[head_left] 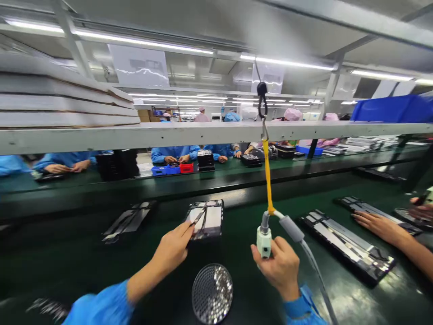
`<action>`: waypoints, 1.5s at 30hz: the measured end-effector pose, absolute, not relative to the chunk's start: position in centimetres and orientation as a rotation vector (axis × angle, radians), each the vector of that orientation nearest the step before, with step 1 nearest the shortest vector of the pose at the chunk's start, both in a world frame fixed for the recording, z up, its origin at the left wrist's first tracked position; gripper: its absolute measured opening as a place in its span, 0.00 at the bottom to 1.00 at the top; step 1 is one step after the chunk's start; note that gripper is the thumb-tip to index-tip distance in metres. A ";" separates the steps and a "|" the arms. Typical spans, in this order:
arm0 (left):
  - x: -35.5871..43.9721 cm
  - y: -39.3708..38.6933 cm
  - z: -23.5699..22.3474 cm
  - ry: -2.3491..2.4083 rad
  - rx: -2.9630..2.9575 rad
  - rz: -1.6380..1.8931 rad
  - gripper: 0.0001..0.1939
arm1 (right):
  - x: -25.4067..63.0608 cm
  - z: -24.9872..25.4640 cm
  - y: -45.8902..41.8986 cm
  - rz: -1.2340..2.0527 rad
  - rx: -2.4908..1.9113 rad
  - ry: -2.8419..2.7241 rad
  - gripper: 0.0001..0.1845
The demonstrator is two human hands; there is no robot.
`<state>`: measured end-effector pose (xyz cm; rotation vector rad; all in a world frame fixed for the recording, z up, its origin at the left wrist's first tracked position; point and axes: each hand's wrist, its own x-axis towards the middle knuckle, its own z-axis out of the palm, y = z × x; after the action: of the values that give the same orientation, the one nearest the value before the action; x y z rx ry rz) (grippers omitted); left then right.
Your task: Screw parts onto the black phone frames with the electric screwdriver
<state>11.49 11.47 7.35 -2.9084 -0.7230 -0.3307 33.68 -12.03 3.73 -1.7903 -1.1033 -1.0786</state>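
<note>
My left hand (174,248), fingers pinched together, grips the near-left edge of an open tablet (211,219) with white battery panels and a black frame. A thin dark strip runs from my fingertips over the panels; whether it is a ribbon cable or a tool I cannot tell. My right hand (280,266) is closed around a pale green electric screwdriver (264,241), which hangs from a yellow strap (267,176); its bit is hidden. Between my hands lies a round dish (212,293) of small shiny screws.
More open tablets lie at the left (130,221) and right (348,246) on the dark green bench. A co-worker's hand (382,228) rests on another at far right. A grey cable (314,262) trails beside my right wrist. A shelf beam (203,135) crosses ahead; people work beyond.
</note>
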 end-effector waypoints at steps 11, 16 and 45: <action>-12.4 -7.1 3.3 -0.395 -2.887 -0.493 0.23 | 35.4 2.2 -13.6 -0.930 -1.858 -1.088 0.23; -7.3 -2.8 6.6 -0.680 -3.269 -0.697 0.17 | 35.0 2.1 -13.6 -0.948 -1.844 -1.133 0.23; 3.7 5.2 -0.3 -0.418 -3.450 -0.643 0.22 | 31.6 4.7 -10.8 -0.005 -1.603 -0.750 0.24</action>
<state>3.69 5.23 -0.28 -3.4495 -0.4178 -0.6426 31.60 -10.76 4.75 -1.6025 -0.7501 -0.0046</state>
